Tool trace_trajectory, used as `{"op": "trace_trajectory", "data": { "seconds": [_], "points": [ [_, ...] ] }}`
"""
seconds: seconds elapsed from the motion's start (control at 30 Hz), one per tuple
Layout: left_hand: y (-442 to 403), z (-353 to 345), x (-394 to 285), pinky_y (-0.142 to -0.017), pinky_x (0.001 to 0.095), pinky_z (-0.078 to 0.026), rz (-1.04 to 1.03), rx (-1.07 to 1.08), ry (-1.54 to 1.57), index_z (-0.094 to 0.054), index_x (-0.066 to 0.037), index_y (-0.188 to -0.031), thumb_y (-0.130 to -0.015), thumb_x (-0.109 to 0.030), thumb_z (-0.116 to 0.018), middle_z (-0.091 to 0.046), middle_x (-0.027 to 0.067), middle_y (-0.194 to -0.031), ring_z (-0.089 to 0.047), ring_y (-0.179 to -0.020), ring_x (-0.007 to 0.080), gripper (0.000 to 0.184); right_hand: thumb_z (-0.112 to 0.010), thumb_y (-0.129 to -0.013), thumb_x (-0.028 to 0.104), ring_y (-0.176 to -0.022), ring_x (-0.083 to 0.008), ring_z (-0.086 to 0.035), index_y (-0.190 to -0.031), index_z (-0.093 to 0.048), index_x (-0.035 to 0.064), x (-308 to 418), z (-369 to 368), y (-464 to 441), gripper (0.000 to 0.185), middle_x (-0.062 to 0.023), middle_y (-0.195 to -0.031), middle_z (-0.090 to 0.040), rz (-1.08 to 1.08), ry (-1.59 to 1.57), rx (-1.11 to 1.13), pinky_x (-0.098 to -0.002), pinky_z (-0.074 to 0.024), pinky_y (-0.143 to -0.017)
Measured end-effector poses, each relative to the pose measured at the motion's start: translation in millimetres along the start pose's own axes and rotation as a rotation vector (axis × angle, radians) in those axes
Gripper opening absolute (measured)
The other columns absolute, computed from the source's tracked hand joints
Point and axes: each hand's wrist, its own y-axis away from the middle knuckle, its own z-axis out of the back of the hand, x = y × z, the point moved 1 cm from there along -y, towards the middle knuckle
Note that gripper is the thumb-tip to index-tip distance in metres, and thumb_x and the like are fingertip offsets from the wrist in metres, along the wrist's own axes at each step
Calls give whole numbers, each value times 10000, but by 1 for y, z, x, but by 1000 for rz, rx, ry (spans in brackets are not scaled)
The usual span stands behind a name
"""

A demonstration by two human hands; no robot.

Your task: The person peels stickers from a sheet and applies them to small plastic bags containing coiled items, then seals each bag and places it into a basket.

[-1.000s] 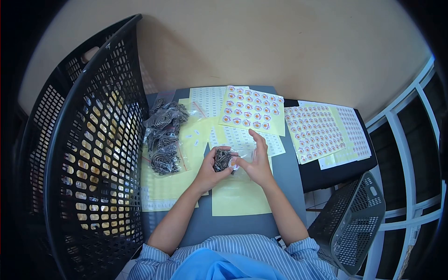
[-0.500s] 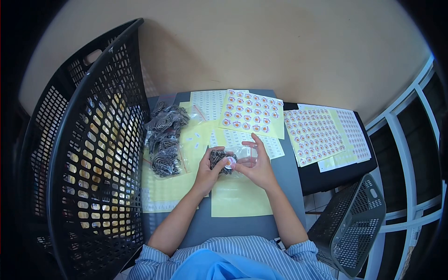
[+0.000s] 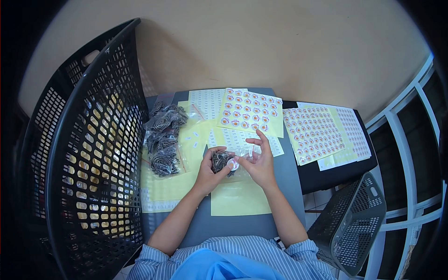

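Observation:
A clear plastic bag of dark coiled pieces (image 3: pixel 220 160) is held above the table. My left hand (image 3: pixel 208 174) wraps round its filled left part, with the thumb on the front. A round white sticker (image 3: pixel 233 164) lies on the front of the bag, between my two thumbs. My right hand (image 3: pixel 259 167) pinches the bag beside the sticker with the thumb, while its forefinger is raised. Under the hands is a bare yellow backing sheet (image 3: pixel 240 200).
More filled bags (image 3: pixel 164 135) lie at the left. Sticker sheets (image 3: pixel 250 110) are at the back, and others (image 3: pixel 313 133) lie on a black surface at the right. A large black basket (image 3: pixel 100 154) stands at the left, a smaller basket (image 3: pixel 350 224) at the lower right.
The right forefinger has lifted a little, and the bag's loose end has shifted in my right hand. The left thumb has moved onto the bag's front near the sticker.

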Motion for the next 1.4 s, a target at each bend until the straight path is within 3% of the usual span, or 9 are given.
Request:
{"op": "trace_trajectory", "data": {
  "seconds": [0.6, 0.77, 0.9, 0.97, 1.03, 1.1, 1.23, 1.33, 1.4],
  "points": [
    [-1, 3, 3, -779, 242, -434, -51, -137, 72, -396, -21, -1084, -830, -50, -489, -549, 102, -1013, -526, -897, 119, 272, -697, -634, 17, -705, -158, -583, -1289, -179, 29, 14, -4, 5, 835, -162, -1064, -427, -45, 4, 88, -228, -494, -569],
    [0, 6, -4, -801, 252, -418, -31, -104, 161, -384, -4, -1098, -829, -63, -493, -537, 123, -1033, -513, -929, 137, 296, -629, -715, 14, -698, -106, -570, -1190, -387, 16, 19, 19, 1, 533, -47, -763, -552, -92, 2, 147, -201, -454, -602],
    [-1, 19, -16, -841, 314, -381, -234, -30, 17, -404, -20, -1102, -794, -106, -529, -490, 135, -1093, -452, -1044, 202, 344, -578, -764, 21, -719, -93, -551, -1054, -522, 31, 66, 89, 13, 296, -28, -773, -560, 137, 100, -264, -205, -436, -632],
    [-2, 38, -35, -832, 317, -361, -389, -219, -863, -460, -32, -1039, -748, -81, -526, -517, 108, -1013, -479, -948, 214, 302, -573, -771, 25, -770, -132, -555, -976, -531, -6, 79, 149, 35, 211, -72, -834, -565, 213, 322, -607, -239, -454, -661],
    [-3, 64, -45, -816, 330, -358, -466, -289, -987, -489, -27, -997, -700, -83, -536, -516, 105, -966, -482, -901, 237, 306, -587, -776, 57, -787, -136, -551, -951, -525, -26, 62, 239, 73, 204, -97, -882, -565, 292, 373, -871, -248, -475, -695],
    [5, 83, -61, -868, 379, -315, -191, -244, -1097, -477, -34, -1000, -665, -72, -548, -491, 102, -995, -437, -986, 267, 345, -593, -784, 109, -807, -163, -562, -955, -535, -17, 54, 312, 131, 220, -105, -895, -569, 175, 511, -1156, -253, -489, -691],
    [15, 97, -60, -860, 349, -317, -262, -272, -1320, -492, -35, -977, -697, -98, -538, -497, 109, -977, -439, -956, 251, 291, -591, -768, 157, -782, -204, -599, -901, -570, -8, 16, 398, 256, 213, -127, -855, -613, -193, 1295, -1471, -290, -490, -679],
    [15, 92, -58, -884, 391, -295, -229, -311, -1444, -489, -43, -981, -671, -102, -576, -472, 116, -995, -418, -991, 250, 326, -605, -718, 221, -769, -259, -608, -873, -588, 25, -59, 457, 349, 251, -110, -821, -625, -399, 1299, -1613, -349, -481, -678],
    [14, 92, -62, -895, 379, -287, -112, -277, -1434, -499, -34, -934, -684, -94, -577, -490, 104, -965, -400, -1018, 241, 269, -573, -702, 272, -791, -321, -589, -892, -611, 29, -81, 459, 381, 311, -134, -846, -623, -960, 1301, -1554, -406, -464, -683]
  ]
}}
